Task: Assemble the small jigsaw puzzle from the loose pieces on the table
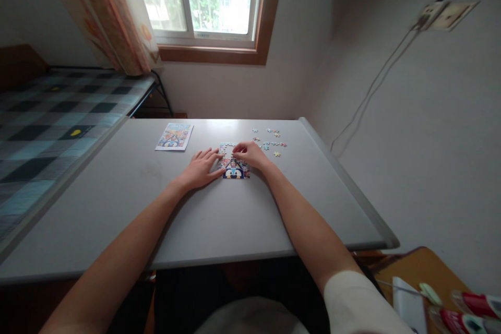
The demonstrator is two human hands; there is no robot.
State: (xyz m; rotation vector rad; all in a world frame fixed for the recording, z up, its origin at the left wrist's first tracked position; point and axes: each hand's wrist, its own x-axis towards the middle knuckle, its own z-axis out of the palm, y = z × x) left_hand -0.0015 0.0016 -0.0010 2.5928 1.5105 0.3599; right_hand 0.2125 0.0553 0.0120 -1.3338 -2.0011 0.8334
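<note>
A partly assembled jigsaw puzzle [236, 173] lies on the table, with a blue cartoon dog face along its near side and a gap within its upper part. My left hand [200, 168] rests flat against the puzzle's left edge, fingers spread, the thumb touching its lower left. Over the upper right of the puzzle, my right hand [250, 153] pinches a small puzzle piece at the gap; the fingers hide most of that piece. Several loose puzzle pieces [277, 154] are scattered to the right of and beyond my right hand.
A printed picture sheet [174, 136] lies at the table's back left. The white table [219, 224] has a raised rim at its right side, close to the wall. At lower right, a wooden stool [420, 266] bears a white device and red-labelled bottles. A checked bed stands left.
</note>
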